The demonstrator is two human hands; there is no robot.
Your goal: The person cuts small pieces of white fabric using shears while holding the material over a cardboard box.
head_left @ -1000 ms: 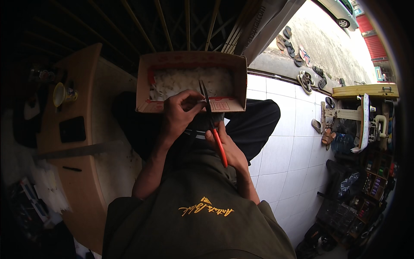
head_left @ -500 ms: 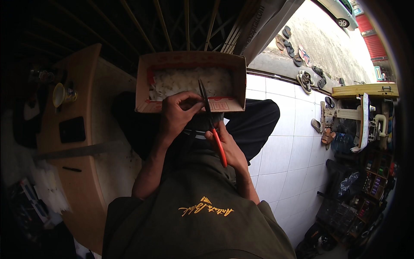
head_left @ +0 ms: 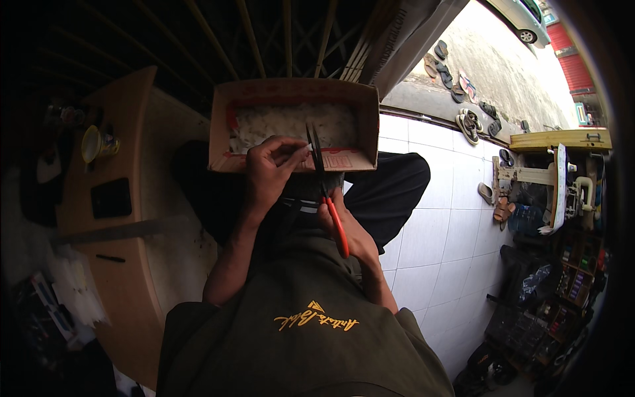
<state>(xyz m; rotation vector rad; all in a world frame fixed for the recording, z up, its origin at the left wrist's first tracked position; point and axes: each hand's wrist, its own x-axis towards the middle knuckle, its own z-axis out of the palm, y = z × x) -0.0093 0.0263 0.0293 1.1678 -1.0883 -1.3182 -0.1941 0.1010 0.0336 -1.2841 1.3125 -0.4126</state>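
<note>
My right hand [head_left: 348,228] grips the red handles of a pair of scissors [head_left: 336,221], whose dark blades point away from me and stand slightly apart. Close to the blades, my left hand [head_left: 270,173] pinches a small white piece [head_left: 309,147] between thumb and fingertips. What the piece is made of is too small to tell. Both hands are at the near wall of an open cardboard box [head_left: 360,132]. Many pale, flat scraps [head_left: 274,126] cover the bottom of the box. The blade tips reach over the scraps.
On the left stands a wooden table [head_left: 122,264] with a dark phone-like slab [head_left: 111,198], a yellow-rimmed cup [head_left: 92,145] and a black pen [head_left: 110,258]. White floor tiles [head_left: 423,245] lie to the right. Several sandals [head_left: 444,74] rest by the doorway. A metal grille [head_left: 288,40] rises behind the box.
The scissor blades have parted a little. My left fingertips have lifted slightly, and a white piece now shows between them beside the blades.
</note>
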